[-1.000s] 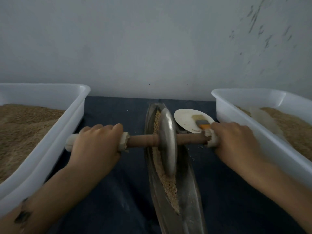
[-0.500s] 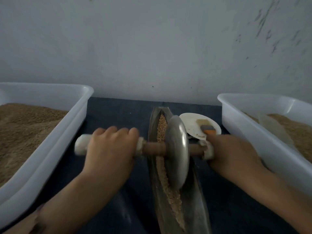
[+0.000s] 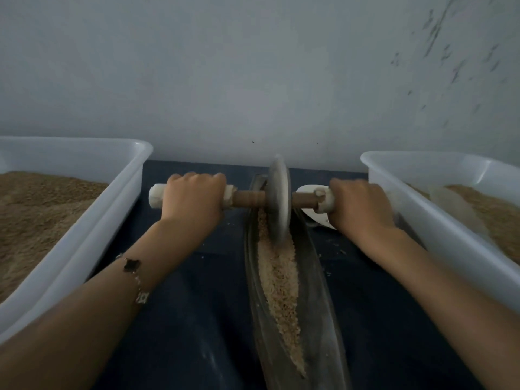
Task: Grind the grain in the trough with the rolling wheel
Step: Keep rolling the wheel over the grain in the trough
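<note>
Left hand (image 3: 192, 199) curled knuckles-up round white-wrapped end of brown wooden axle (image 3: 249, 199), left of centre. Right hand (image 3: 358, 205) grips opposite end likewise. Both forearms stretched forward. Grey metal rolling wheel (image 3: 278, 199) upright in far end of long narrow metal trough (image 3: 318, 277); crushed tan grain (image 3: 278, 274) along trough, centre frame.

White tub (image 3: 84, 220) on L, full of brown meal. 2nd tub (image 3: 439, 220) on R, meal too. White dish (image 3: 309, 218) betw trough & R tub. Dark cloth (image 3: 197, 319) underneath; grey wall (image 3: 253, 66) behind.

Wheel (image 3: 278, 199) rolled to trough's (image 3: 318, 277) far end.
</note>
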Demonstrator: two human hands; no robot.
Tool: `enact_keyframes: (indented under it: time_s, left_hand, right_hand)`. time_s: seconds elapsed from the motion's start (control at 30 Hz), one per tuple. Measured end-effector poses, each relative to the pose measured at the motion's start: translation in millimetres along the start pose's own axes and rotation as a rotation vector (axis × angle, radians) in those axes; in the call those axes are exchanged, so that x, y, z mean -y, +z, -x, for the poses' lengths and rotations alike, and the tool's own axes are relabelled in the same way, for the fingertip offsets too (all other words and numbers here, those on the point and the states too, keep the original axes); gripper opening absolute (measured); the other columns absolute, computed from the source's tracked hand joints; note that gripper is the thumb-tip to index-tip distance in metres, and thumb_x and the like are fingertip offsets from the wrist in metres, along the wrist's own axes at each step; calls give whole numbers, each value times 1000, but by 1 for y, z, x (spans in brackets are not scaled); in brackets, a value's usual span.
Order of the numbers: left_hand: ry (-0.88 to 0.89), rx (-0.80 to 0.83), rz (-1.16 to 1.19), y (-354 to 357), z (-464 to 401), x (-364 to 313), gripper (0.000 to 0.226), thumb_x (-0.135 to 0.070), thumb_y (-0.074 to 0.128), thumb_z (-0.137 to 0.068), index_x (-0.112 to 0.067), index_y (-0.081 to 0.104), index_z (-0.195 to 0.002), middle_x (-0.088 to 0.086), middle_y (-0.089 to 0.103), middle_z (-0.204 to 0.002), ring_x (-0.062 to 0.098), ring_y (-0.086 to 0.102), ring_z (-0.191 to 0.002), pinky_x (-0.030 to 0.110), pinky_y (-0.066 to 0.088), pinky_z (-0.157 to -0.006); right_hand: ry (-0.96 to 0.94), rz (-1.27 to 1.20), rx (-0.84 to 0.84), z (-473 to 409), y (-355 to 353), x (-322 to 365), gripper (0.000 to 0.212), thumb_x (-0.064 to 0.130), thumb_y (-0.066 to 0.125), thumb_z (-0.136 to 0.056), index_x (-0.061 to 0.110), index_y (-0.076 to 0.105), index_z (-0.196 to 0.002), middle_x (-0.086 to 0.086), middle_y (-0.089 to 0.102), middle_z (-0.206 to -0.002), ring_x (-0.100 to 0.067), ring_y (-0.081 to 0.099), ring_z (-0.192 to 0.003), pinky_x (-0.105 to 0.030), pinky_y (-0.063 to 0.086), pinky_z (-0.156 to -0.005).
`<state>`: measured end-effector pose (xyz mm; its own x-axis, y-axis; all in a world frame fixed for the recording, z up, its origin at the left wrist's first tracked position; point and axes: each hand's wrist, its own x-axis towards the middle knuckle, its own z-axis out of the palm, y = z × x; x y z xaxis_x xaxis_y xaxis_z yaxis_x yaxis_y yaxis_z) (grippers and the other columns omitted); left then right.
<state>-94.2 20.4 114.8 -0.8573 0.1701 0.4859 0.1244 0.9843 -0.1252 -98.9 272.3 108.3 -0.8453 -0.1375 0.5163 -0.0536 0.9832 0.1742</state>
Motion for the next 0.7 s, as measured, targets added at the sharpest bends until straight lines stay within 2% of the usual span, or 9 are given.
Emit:
enact_keyframes:
  time_s: [0.03,0.13,0.23,0.33,0.37,0.4,0.5,0.6,0.7]
  left_hand:
    - [20,17,-9,-6,11,-1,22,-24,57,-82,-23,35,-80,-3,59,-85,19,49,-76,31,31,-70]
    - [86,16,-23,-28,47,-6,31,-33,56,-82,-30,27,-75,-12,41,-73,12,39,-70,28,31,-70]
    - [148,31,-19,-52,73,-8,42,-38,60,-77,-32,19,-69,-12,38,-69,9,36,-67,27,29,-68]
    - [236,39,84,-70,84,-9,57,-30,81,-46,-30,27,-64,-11,46,-54,9,32,-52,28,28,-55]
    - [234,67,85,-75,84,-11,58,-30,81,-44,-31,27,-63,-11,43,-53,9,32,-51,27,28,-55]
    - [217,114,44,-76,83,-11,55,-34,77,-53,-32,24,-65,-12,41,-58,8,34,-55,28,28,-58]
    - [157,75,-33,-59,76,-10,34,-42,54,-80,-35,22,-72,-13,40,-74,5,38,-71,26,27,-68]
    - [82,78,-28,-39,61,-5,29,-41,53,-81,-35,26,-75,-13,41,-75,6,38,-71,25,29,-68]
    - [-1,58,16,-11,38,1,28,-38,54,-82,-32,27,-76,-12,40,-73,8,38,-69,26,29,-68]
  right_hand:
    - [-3,-17,53,11,-5,-1,8,18,57,-81,20,49,-84,-3,62,-82,-25,54,-76,-31,30,-62]
    - [31,-129,246,53,-24,-4,18,27,58,-81,30,51,-98,5,59,-83,-21,59,-78,-30,40,-63]
    - [78,-191,418,87,-45,-10,13,35,57,-82,37,46,-87,13,57,-81,-5,53,-71,-26,46,-66]
    - [81,-176,535,105,-59,-13,15,40,57,-82,37,42,-78,14,54,-76,1,51,-68,-21,46,-66]
    - [81,-168,541,106,-60,-13,16,41,57,-82,37,42,-77,14,54,-76,1,50,-68,-19,45,-65]
    - [79,-159,531,105,-59,-12,17,41,57,-81,37,41,-77,13,53,-76,1,50,-67,-18,43,-62]
    - [88,-149,506,94,-51,-9,15,38,56,-82,37,41,-77,13,53,-75,0,49,-68,-18,41,-61]
    - [85,-141,369,71,-37,-5,10,33,55,-80,34,46,-83,14,55,-79,-5,55,-73,-25,46,-66]
    - [44,-106,193,38,-26,0,11,32,57,-79,33,48,-86,10,56,-81,-16,56,-76,-28,38,-62]
